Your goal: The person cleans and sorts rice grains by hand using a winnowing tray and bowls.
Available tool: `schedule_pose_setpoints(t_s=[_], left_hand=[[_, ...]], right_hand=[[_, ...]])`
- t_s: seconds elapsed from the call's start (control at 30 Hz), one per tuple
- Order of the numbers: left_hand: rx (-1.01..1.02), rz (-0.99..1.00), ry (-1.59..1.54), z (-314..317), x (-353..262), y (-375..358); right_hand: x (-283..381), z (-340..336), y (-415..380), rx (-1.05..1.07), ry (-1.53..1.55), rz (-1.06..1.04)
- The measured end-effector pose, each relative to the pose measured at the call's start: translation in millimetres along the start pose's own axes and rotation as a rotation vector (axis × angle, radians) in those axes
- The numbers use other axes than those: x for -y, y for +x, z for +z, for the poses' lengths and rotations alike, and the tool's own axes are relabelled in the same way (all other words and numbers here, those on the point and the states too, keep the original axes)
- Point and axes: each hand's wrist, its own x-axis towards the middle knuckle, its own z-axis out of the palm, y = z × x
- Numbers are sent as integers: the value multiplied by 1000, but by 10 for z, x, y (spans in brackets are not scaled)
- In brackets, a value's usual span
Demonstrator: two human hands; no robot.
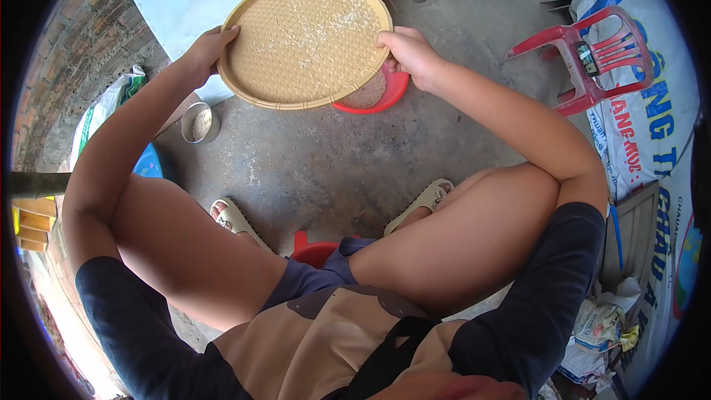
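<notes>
Left hand [215, 46] and right hand [406, 50] grip opposite sides of the winnowing tray [259, 67]! Steadying, it seems; grains [354, 16] on it likely call for level handling.

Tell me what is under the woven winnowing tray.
Past the lower right rim of the woven winnowing tray shows part of a red basin holding brownish grain; past its upper left, a whitish sheet. Whatever lies behind the tray's middle is covered.

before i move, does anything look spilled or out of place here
Yes: pale specks, probably spilled grain, dot the concrete floor near the metal cup, outside the woven tray.
</notes>
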Motion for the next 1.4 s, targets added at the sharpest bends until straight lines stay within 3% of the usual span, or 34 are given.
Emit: schedule_pose_setpoints(t_s=[0.13, 0.3, 0.53, 0.73, 0.97, 1.2, 1.4], left_hand=[[-1, -77, -43, 174, -47, -160], [58, -38, -54, 262, -76, -236], [2, -28, -54, 17, 30, 38], [89, -57, -62, 271, -46, -185], [17, -59, -71, -25, 69, 93], [47, -68, -36, 261, -57, -206], [-19, -38, -6, 16, -17, 8]], right_hand=[[-29, -88, 81, -56, 43, 21], [-30, -145, 74, -147, 143, 22], [38, -9, 23, 47, 37, -34], [-29, -179, 123, -170, 145, 9], [58, 38, 2, 19, 27, -30], [-51, -162, 143, -147, 108, 24], [19, -9, 43, -13, 24, -17]])
